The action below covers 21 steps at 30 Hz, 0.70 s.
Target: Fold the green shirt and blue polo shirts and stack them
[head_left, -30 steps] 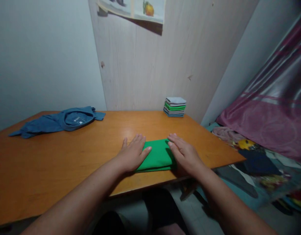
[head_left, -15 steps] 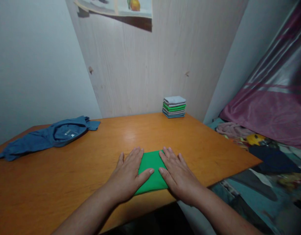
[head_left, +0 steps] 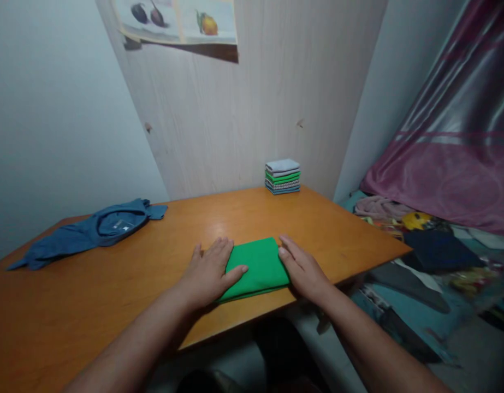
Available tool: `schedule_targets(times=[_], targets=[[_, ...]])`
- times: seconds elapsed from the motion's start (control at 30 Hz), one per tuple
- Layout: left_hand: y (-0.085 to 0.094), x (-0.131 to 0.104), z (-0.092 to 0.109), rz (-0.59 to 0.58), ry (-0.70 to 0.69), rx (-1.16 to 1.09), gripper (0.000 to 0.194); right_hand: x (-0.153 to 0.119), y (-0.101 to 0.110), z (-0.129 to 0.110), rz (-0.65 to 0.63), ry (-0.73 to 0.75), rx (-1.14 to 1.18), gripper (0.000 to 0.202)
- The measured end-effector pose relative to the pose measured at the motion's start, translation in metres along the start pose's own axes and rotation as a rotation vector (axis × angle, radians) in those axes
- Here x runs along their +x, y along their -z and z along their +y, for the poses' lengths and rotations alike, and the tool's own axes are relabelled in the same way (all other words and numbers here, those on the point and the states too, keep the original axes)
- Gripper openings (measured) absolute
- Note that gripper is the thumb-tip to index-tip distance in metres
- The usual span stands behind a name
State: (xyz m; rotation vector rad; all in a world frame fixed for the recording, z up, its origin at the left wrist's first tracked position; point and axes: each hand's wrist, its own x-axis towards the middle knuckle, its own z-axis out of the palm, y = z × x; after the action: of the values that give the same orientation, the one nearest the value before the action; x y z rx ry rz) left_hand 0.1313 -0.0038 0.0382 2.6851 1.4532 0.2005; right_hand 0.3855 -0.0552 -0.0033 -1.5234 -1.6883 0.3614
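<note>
A folded green cloth point(head_left: 258, 266) lies near the front edge of the table as a neat, flat rectangle. My left hand point(head_left: 211, 274) rests flat on its left side, fingers spread and thumb reaching over the top. Along the right edge is my right hand point(head_left: 303, 269), turned partly on its side with its fingers stretched forward and its thumb at the cloth's border. The lower fingers of that hand are hidden, so whether any reach under the cloth does not show.
A stack of folded cloths point(head_left: 282, 177) stands at the table's back right. A crumpled blue garment point(head_left: 120, 222) lies at the back left of the wooden table point(head_left: 211, 224). Beyond the right edge are piled clothes point(head_left: 436, 248) and a pink curtain point(head_left: 440, 169).
My right hand has moved from lying flat on the cloth to its right edge, turning onto its side. More green shows between the hands. The view has shifted slightly.
</note>
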Motion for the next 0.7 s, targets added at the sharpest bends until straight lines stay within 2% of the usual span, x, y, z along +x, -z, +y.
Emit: schedule_targets(times=[0.07, 0.1, 0.17, 0.23, 0.33, 0.43, 0.57, 0.63, 0.7], targets=[[0.007, 0.001, 0.005, 0.011, -0.054, 0.054, 0.076, -0.008, 0.011, 0.007, 0.1, -0.066, -0.023, 0.054], [0.011, 0.002, 0.009, 0.012, -0.09, 0.073, 0.071, -0.013, 0.016, 0.008, 0.106, -0.073, -0.05, 0.052], [0.017, 0.005, 0.016, 0.018, -0.146, 0.091, 0.064, -0.024, 0.022, 0.008, 0.057, -0.06, -0.111, 0.051], [0.018, 0.01, 0.024, 0.037, -0.149, 0.088, 0.065, -0.035, 0.022, 0.003, -0.028, -0.046, -0.168, 0.054], [0.013, 0.014, 0.032, 0.058, -0.124, 0.066, 0.074, -0.05, 0.018, -0.009, -0.132, -0.005, -0.23, 0.059], [0.007, 0.006, 0.037, 0.079, -0.139, 0.04, 0.075, -0.064, 0.014, -0.018, -0.145, 0.06, -0.263, 0.063], [0.006, -0.016, 0.043, 0.106, -0.165, 0.014, 0.078, -0.085, 0.011, -0.016, -0.05, 0.124, -0.221, 0.064], [0.008, -0.028, 0.046, 0.108, -0.166, -0.012, 0.078, -0.097, 0.006, -0.012, 0.044, 0.14, -0.179, 0.062], [0.01, -0.038, 0.05, 0.112, -0.16, -0.039, 0.078, -0.107, -0.001, -0.008, 0.15, 0.094, -0.104, 0.057]])
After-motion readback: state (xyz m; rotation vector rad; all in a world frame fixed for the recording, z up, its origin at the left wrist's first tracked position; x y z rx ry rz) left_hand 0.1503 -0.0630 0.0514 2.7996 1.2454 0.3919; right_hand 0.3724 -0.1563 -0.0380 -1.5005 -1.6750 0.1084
